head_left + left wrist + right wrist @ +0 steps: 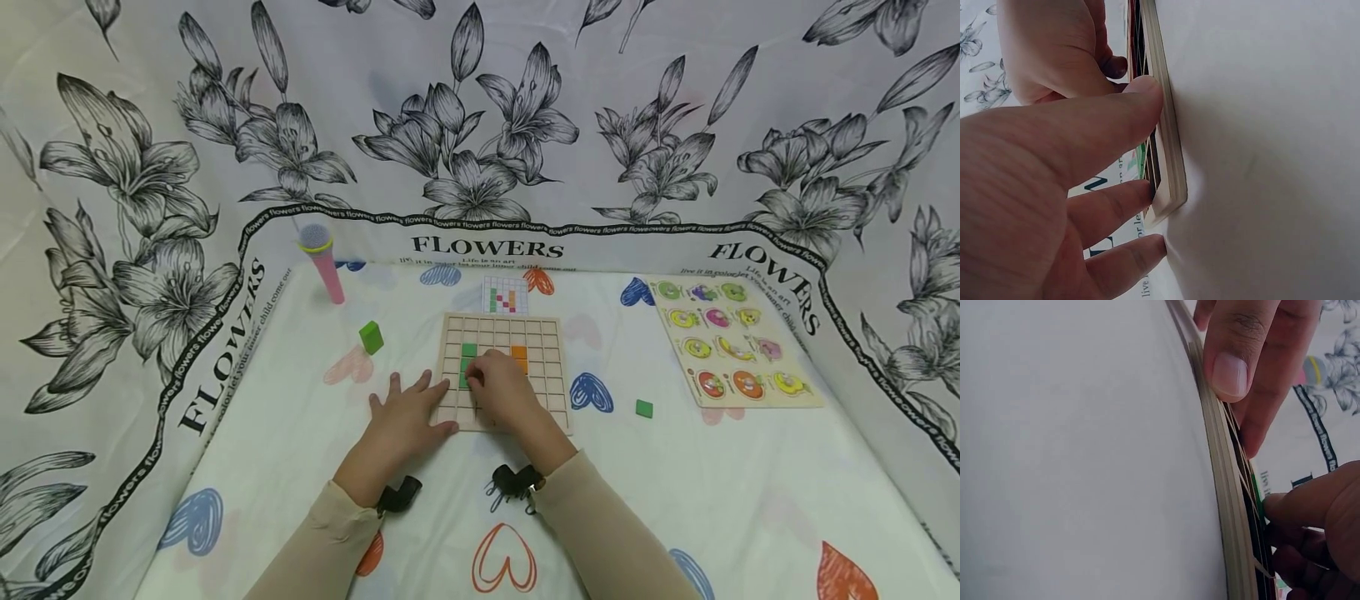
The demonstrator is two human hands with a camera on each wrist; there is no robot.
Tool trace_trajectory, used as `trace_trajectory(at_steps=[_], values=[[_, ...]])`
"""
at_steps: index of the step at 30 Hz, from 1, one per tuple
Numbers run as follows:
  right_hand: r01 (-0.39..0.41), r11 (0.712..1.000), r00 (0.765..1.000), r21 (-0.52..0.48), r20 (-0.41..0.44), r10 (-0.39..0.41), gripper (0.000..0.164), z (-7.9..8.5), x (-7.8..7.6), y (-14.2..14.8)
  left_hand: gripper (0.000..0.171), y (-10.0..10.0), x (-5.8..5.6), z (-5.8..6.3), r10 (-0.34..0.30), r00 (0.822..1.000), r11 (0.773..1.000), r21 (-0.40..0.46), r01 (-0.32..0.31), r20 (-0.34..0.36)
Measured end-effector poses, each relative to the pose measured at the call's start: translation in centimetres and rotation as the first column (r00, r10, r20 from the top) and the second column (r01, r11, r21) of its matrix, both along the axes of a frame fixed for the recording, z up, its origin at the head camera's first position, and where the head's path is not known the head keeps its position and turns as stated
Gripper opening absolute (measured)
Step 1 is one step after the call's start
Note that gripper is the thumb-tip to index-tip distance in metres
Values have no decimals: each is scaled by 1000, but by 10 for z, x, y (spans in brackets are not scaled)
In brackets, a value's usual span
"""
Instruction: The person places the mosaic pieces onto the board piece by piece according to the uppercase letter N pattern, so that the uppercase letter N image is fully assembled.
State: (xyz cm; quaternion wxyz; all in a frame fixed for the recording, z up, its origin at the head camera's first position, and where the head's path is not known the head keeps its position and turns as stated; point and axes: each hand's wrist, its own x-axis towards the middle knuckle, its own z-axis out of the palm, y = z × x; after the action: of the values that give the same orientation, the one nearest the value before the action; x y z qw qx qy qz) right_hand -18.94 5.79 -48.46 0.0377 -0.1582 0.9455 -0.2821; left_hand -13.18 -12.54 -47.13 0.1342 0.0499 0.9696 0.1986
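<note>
A wooden grid board (pixel 551 400) lies on the cloth, with green tiles (pixel 468 350) in a column left of its middle and orange tiles (pixel 519 353) farther right. My left hand (pixel 402 422) spreads its fingers at the board's lower left corner. In the left wrist view its thumb (pixel 1141 100) touches the board's near edge. Over the board's middle, my right hand (pixel 506 392) has its fingers bent, thumb and forefinger pinching at a green tile low in the column. The right wrist view shows those fingertips against the green edge (pixel 1259 494); the palm hides some squares.
Behind the board lies a pattern card (pixel 506 295) with coloured squares. A green block (pixel 371 337) stands to the left, near a pink toy microphone (pixel 326 265). On the right are a loose green square (pixel 644 408) and a fruit picture board (pixel 731 343).
</note>
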Motion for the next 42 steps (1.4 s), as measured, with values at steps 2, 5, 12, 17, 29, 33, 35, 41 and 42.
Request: trace_trajectory(at_steps=[2, 5, 12, 17, 29, 33, 35, 41, 42], values=[[-8, 1000, 1000, 15, 0, 8, 9, 0, 0, 0, 78, 0, 0, 0, 1, 1000, 1000, 0, -1, 1], [-16, 1000, 1000, 23, -3, 16, 9, 1, 1, 0, 77, 0, 0, -2, 4, 1000, 1000, -7, -4, -1], [53, 997, 999, -58, -2, -54, 10, 15, -3, 25, 78, 3, 0, -1, 26, 1000, 1000, -9, -26, 4], [152, 985, 988, -84, 2, -153, 15, 24, -6, 72, 79, 6, 0, 0, 37, 999, 999, 5, -37, 7], [329, 936, 913, 123, 213, -349, 37, 27, 17, 214, 81, 5, -1, -5, 42, 999, 999, -11, -42, 13], [330, 927, 882, 179, 291, -370, 43, 28, 32, 241, 80, 5, 0, -4, 46, 999, 999, -4, -46, 12], [337, 924, 869, 179, 318, -379, 41, 27, 37, 247, 80, 5, 0, -3, 47, 999, 999, -1, -47, 13], [376, 918, 865, 124, 308, -396, 34, 20, 42, 248, 80, 5, 0, -2, 42, 999, 999, -3, -42, 14], [379, 918, 870, 115, 294, -396, 32, 18, 42, 247, 80, 5, 0, -2, 39, 999, 999, -3, -39, 12]])
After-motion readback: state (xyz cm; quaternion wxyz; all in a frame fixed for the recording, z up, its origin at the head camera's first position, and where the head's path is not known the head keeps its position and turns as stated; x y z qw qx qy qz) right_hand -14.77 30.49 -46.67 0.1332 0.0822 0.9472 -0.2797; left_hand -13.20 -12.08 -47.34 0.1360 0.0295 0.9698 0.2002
